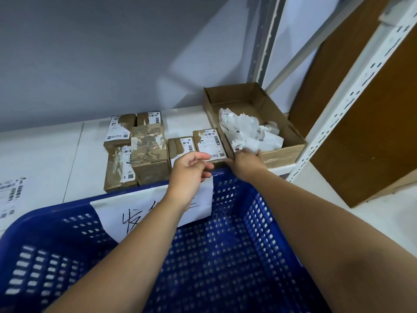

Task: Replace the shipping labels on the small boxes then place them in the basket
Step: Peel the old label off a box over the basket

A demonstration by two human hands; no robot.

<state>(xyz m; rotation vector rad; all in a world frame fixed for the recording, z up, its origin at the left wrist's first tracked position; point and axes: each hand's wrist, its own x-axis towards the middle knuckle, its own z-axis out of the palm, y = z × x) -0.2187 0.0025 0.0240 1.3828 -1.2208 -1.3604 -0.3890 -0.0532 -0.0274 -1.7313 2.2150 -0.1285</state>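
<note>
Several small brown boxes point(149, 152) with white shipping labels stand on the white table point(45, 150) behind the blue plastic basket point(67, 204). The rightmost small box point(211, 143) lies flat with its label up. My left hand point(188, 175) pinches its near edge, thumb on top and fingers curled in front. My right hand point(247, 163) is at the box's right corner, and its fingertips reach into the crumpled label paper point(248, 132). What the right fingers hold is hidden.
An open cardboard carton point(284, 152) holding the crumpled paper stands right of the boxes. A sheet of fresh labels point(11, 195) lies at the far left. A handwritten paper sign point(144, 213) hangs on the basket's far wall. A white shelf upright point(352, 96) and brown board point(372, 109) stand on the right.
</note>
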